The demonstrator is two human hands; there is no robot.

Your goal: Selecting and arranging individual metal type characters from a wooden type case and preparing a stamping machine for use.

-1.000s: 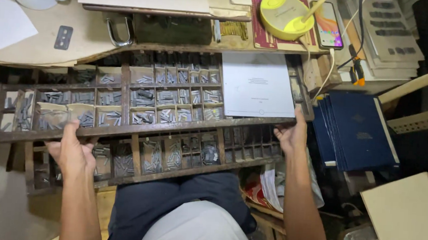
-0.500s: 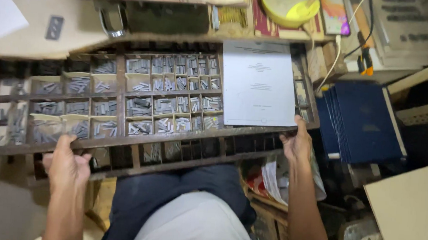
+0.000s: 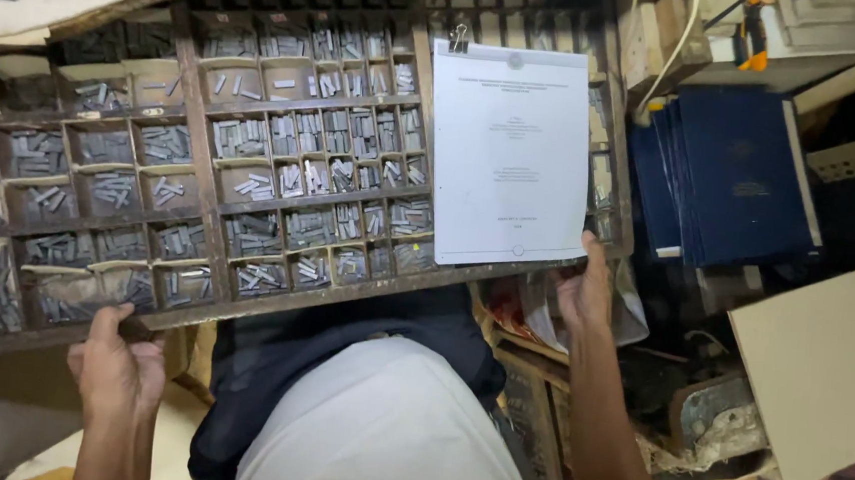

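Two hands gripped a wooden type case [image 3: 200,194]: left hand [image 3: 118,369] closed on near left rim, right hand [image 3: 584,291] on near right rim. Held over lap, compartments full of metal type. White clipped sheet [image 3: 509,155] atop; blue books [image 3: 728,176] right. Not set down.

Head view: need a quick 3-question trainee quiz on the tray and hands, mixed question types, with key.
1. True or false: both hands grip the near edge of the wooden type tray.
2. What lies on the tray's right part? A) a white sheet with a binder clip B) a blue book C) a yellow bowl
3. What fills most of the tray's compartments?

Key
1. True: the left hand and the right hand each hold the near rim.
2. A: the white sheet, with the binder clip at its top corner.
3. Small grey metal type pieces.
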